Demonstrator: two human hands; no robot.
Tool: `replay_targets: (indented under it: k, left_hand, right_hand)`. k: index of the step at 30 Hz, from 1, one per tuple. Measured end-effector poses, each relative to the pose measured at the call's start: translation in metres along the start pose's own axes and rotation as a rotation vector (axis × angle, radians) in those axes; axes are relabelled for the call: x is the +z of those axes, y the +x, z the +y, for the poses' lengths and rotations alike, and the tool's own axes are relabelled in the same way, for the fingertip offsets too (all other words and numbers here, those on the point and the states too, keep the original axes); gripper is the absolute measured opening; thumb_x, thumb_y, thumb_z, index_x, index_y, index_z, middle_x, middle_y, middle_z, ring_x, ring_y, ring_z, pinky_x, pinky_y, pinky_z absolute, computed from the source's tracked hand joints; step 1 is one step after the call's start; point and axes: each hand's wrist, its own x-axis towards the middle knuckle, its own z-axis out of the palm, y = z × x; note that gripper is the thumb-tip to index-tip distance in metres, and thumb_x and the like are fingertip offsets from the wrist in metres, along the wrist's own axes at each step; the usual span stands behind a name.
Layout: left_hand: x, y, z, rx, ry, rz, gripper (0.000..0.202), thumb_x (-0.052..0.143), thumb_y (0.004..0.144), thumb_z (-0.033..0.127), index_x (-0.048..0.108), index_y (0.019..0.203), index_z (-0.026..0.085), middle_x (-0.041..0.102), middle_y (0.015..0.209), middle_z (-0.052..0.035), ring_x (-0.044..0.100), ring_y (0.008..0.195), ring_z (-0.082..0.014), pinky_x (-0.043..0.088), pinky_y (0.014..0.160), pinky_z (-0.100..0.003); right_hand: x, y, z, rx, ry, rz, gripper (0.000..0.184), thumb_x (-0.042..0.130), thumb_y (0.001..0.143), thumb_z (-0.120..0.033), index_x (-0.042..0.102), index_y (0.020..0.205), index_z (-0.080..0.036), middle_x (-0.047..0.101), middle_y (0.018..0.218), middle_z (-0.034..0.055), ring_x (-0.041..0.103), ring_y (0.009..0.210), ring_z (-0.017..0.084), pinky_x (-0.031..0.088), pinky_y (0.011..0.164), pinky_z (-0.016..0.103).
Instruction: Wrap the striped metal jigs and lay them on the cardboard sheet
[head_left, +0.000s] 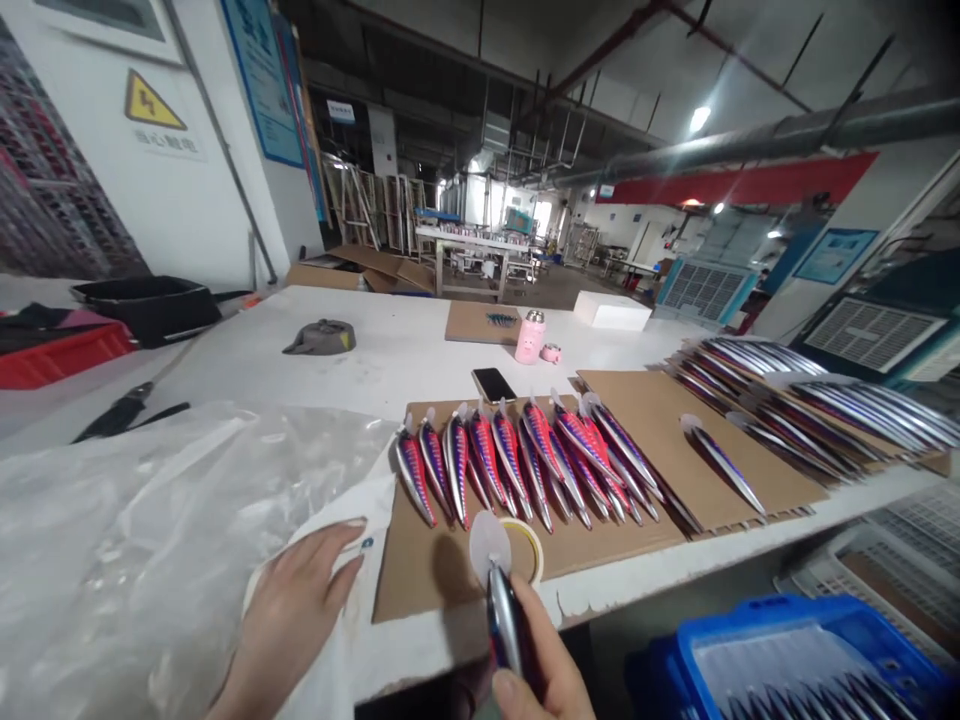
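Closest to the lens, the right hand point(536, 670) pinches a glossy purple fishing lure point(504, 610), its clear round lip pointing away, just over a tape roll point(525, 548). The left hand point(296, 610) lies spread and flat on a clear plastic bag point(135, 530), holding it down. Beyond, on a cardboard sheet point(427, 570), a row of red-and-purple lures point(517, 460) lies side by side. Farther along the white worktop point(390, 345) sit a phone point(493, 384) and a pink bottle point(529, 337).
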Motion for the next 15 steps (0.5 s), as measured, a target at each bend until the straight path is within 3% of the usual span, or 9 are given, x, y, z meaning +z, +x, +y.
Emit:
replay_targets:
  k: [3,6,10,15]
  left_hand:
    - [0.009,-0.006,-0.008,0.034,0.034,0.002,0.028,0.043,0.087,0.039,0.062,0.105,0.029,0.067,0.111,0.0006,0.061,0.102,-0.0261,0.044,0.090,-0.045]
    - [0.011,-0.008,-0.014,0.056,0.016,0.052,0.025,0.047,0.086,0.040,0.063,0.104,0.031,0.068,0.109,0.0030,0.063,0.100,-0.0242,0.046,0.086,-0.042]
    - [0.011,-0.006,-0.015,0.055,-0.008,0.054,0.023,0.046,0.086,0.037,0.064,0.100,0.033,0.069,0.104,0.0054,0.065,0.095,-0.0217,0.048,0.081,-0.039]
    - [0.008,-0.004,-0.012,0.017,-0.048,0.004,0.024,0.045,0.086,0.038,0.065,0.098,0.033,0.070,0.102,0.0060,0.065,0.096,-0.0219,0.048,0.080,-0.040]
  right_hand:
    - [0.009,0.044,-0.016,-0.070,-0.291,-0.053,0.059,0.057,0.082,-0.024,0.043,0.139,-0.024,0.047,0.141,0.0040,0.038,0.134,0.024,0.030,0.111,0.038]
    - [0.038,0.095,-0.038,-0.179,-0.568,-0.144,0.069,0.049,0.074,-0.006,0.040,0.140,-0.020,0.047,0.140,0.0064,0.039,0.133,0.023,0.030,0.112,0.039]
    - [0.088,0.156,-0.055,-0.375,-0.890,-0.238,0.068,0.046,0.072,0.002,0.039,0.138,-0.015,0.045,0.139,0.0114,0.042,0.129,0.024,0.035,0.109,0.038]
    - [0.132,0.214,-0.049,-0.295,-1.188,-0.165,0.063,0.047,0.073,0.005,0.041,0.134,-0.009,0.044,0.135,0.0196,0.046,0.121,0.031,0.040,0.099,0.045]
